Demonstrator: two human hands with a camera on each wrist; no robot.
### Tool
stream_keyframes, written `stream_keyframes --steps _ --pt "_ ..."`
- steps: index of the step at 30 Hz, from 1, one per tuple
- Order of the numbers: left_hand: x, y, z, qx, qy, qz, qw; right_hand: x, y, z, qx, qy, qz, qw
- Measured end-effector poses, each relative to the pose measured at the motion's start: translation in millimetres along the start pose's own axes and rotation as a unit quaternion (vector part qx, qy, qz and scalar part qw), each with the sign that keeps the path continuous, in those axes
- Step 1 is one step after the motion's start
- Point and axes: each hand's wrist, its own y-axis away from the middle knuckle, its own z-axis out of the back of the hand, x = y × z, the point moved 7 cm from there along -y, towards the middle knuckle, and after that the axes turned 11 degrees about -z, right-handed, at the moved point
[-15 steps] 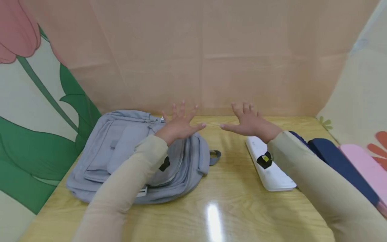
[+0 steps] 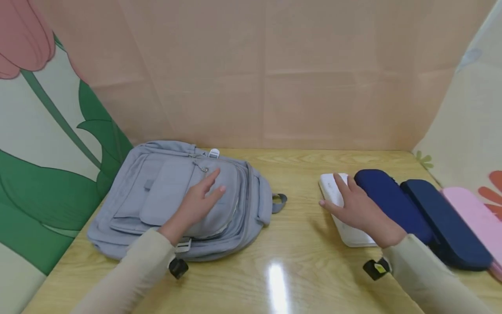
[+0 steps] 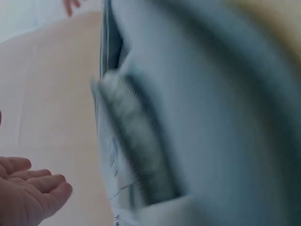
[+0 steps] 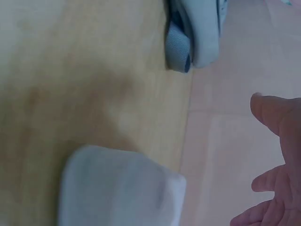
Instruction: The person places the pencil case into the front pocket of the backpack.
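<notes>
A grey backpack (image 2: pixel 164 187) is laid on the left of the wooden table (image 2: pixel 298 279). At the right a white case (image 2: pixel 353 236) is set, flanked by a blue case (image 2: pixel 384 192), a navy case (image 2: pixel 443 222) and a pink case (image 2: pixel 470 209). The white case is partly covered by the right hand (image 2: pixel 362 211), its fingers spread. The left hand (image 2: pixel 196 206), loosely extended, is held over the backpack. Gaps beside both hands are revealed only by the wrist views.
</notes>
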Motion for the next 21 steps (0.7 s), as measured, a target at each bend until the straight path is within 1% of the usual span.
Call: stream_keyframes --steps 1,5,7,9,12,14,17,21 --pt "-0.3 6.9 -0.5 -0.007 0.011 -0.005 0.9999 -3 4 -2 -0.012 -0.004 0.001 1.000" --pt "3.8 33.5 -6.3 -0.029 0.065 0.007 0.9974 -17 20 -11 -0.043 -0.020 -0.010 0.999" --pt "7.5 43.5 -9.3 -0.042 0.081 0.018 0.9956 -24 26 -16 -0.052 -0.024 -0.024 0.998" --pt "12.2 50.0 -11.9 -0.057 0.091 0.025 0.9939 -31 31 -21 -0.058 -0.021 -0.040 0.997" --pt "18.2 55.0 -15.4 -0.073 0.094 0.034 0.9924 -38 38 -26 -0.081 -0.011 -0.054 0.995" --pt "21.6 56.1 -17.9 -0.075 0.086 0.031 0.9929 -42 41 -28 -0.099 0.002 -0.057 0.993" --pt "22.9 56.2 -21.3 -0.076 0.069 0.011 0.9946 -48 45 -31 -0.111 0.010 -0.071 0.991" --pt "23.3 56.1 -26.0 -0.082 0.047 -0.012 0.9955 -56 52 -33 -0.101 0.011 -0.099 0.990"
